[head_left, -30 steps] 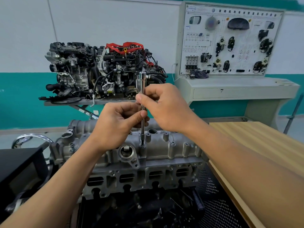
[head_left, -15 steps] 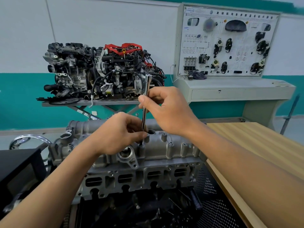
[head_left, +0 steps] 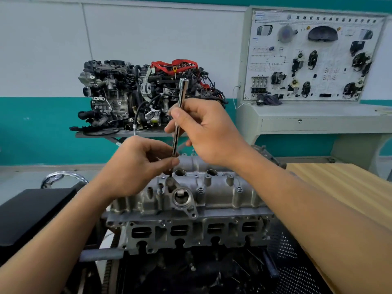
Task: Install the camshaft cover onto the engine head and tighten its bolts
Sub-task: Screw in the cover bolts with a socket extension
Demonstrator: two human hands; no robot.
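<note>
1. Box (head_left: 31,213), black and flat-topped, lies at eight o'clock from the camshaft cover (head_left: 222,194), with a chrome ring (head_left: 63,175) just behind it.
2. At the end of a forearm running up from seven o'clock, the left hand (head_left: 135,166) has a narrow grip. Its thumb and curled fingers pinch the lower end of the extension bar (head_left: 181,96) just above the cover.
3. The extension bar, a slim chrome shaft, stands nearly upright with its top tipped toward one o'clock. Its dark tip is down at a bolt boss at eleven o'clock from the cover's round port. Whether it is seated there I cannot tell.
4. The grey cast camshaft cover sits on the engine head (head_left: 197,230) at centre frame, and the head's four rectangular ports face six o'clock.
5. With its forearm running up from four o'clock, the right hand (head_left: 210,132) pinches the bar's middle between thumb and fingers, above the left hand.
6. A wooden surface (head_left: 350,198) lies at three o'clock from the cover.
7. Against the far wall, a display engine (head_left: 118,96) stands at eleven o'clock and a training board (head_left: 307,60) at one o'clock.
</note>
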